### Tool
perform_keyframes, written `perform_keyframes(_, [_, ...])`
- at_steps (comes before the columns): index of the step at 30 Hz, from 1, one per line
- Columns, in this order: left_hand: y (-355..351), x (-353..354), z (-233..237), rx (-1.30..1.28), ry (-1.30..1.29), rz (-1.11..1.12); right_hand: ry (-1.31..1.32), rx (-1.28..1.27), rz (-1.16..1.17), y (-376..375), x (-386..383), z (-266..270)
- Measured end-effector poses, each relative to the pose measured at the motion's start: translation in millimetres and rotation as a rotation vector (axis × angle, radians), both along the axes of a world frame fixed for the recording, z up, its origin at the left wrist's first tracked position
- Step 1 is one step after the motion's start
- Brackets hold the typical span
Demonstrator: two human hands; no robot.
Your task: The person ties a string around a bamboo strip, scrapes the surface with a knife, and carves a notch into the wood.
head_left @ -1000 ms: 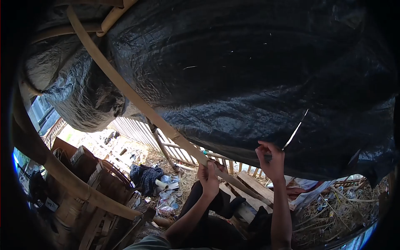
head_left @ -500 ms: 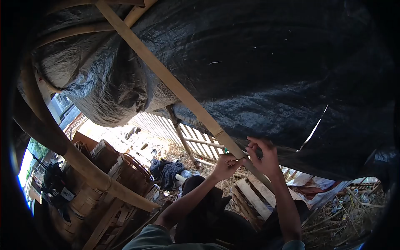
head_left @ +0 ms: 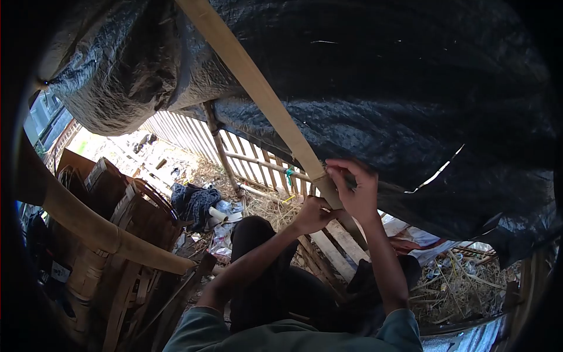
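Note:
A long flat bamboo strip (head_left: 258, 88) slants from the top of the view down to my hands, with a node near its lower part. My left hand (head_left: 315, 215) has its fingers pinched on the left edge of the strip, below the node. My right hand (head_left: 356, 189) is at the strip's right side, beside the node; its thumb and index finger are bent toward each other near the edge. Whether a thin thing is between those fingertips is too small to tell. The lower end of the strip passes behind my right wrist.
Dark plastic sheeting (head_left: 387, 76) hangs above and ahead. A thick bamboo pole (head_left: 135, 246) and stacked woven baskets (head_left: 111, 193) stand at the left. Beyond lie a slatted fence (head_left: 193, 138), dark netting (head_left: 193, 202), wooden slats (head_left: 331, 252) and straw litter (head_left: 457, 293).
The view has tilted down and shifted right. My right hand has moved up beside the strip's node, its index finger and thumb closer together. My left hand still pinches the strip's edge.

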State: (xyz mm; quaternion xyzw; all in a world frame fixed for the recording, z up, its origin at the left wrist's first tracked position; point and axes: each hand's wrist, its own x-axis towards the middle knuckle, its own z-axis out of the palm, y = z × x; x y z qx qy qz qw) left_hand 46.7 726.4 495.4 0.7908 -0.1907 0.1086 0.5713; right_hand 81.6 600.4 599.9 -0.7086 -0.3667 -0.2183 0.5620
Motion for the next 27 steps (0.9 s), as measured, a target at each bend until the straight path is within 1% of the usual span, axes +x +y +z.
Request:
perform_keyframes(3, [-1,-4,-1,0.113,-0.057,-0.002,-0.031,-0.007,0.048,-6,-2,5])
perform_keyframes(4, [-1,-8,-3,0.092,-0.017,-0.02,-0.05,-0.017,0.074,-9,-6,5])
perform_keyframes(5, [-1,-9,-6,0.073,0.021,-0.038,-0.079,-0.017,0.046,-11,-13,7])
perform_keyframes(6, [-2,-12,2,0.059,0.053,-0.057,-0.113,-0.014,0.015,-13,-20,12])
perform_keyframes(9, [3,-30,33,0.138,0.097,-0.037,-0.166,0.032,-0.05,-18,-28,13])
perform_keyframes(12, [9,-48,75,-0.012,-0.066,0.062,-0.202,0.055,-0.083,-24,-24,17])
perform_keyframes(15, [10,-54,112,-0.163,-0.178,0.106,-0.235,0.087,-0.086,-22,-24,23])
perform_keyframes(18, [16,-48,128,-0.232,-0.146,0.106,-0.266,0.111,-0.07,-18,-28,32])
perform_keyframes(19, [18,-43,128,-0.196,-0.205,0.142,-0.275,0.122,-0.067,-16,-29,35])
perform_keyframes(22, [26,-27,133,-0.281,-0.144,-0.042,-0.278,0.139,-0.08,-15,-30,37])
perform_keyframes(26, [34,-7,125,-0.079,-0.185,-0.072,-0.237,0.05,-0.129,-19,-16,26])
perform_keyframes(27, [37,2,116,-0.139,-0.121,-0.107,-0.228,0.03,-0.137,-19,-12,21])
